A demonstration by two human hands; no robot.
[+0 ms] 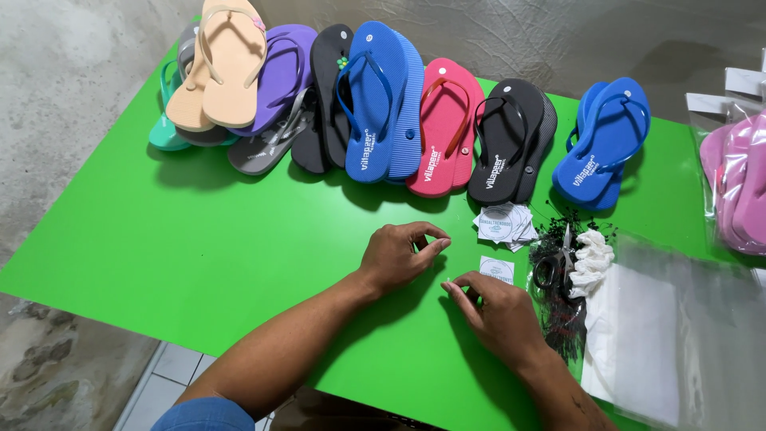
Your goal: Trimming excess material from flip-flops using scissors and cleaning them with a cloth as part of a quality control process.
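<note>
Honestly, the risk here is small stuff getting lost. Left hand (396,254) hovers over the green table (199,239), fingers curled with thumb and forefinger pinched, though I can't tell if anything's in there. Right hand (499,310) rests fingers-down beside a round paper tag (497,270), seemingly holding nothing. Nudge the black fastener pile (558,319) around the scissors (556,267) and it could scatter.

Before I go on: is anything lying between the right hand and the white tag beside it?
Nothing visible does. The right hand lies just below the white tag, with only bare green table between them; the scissors sit off to the side.
</note>
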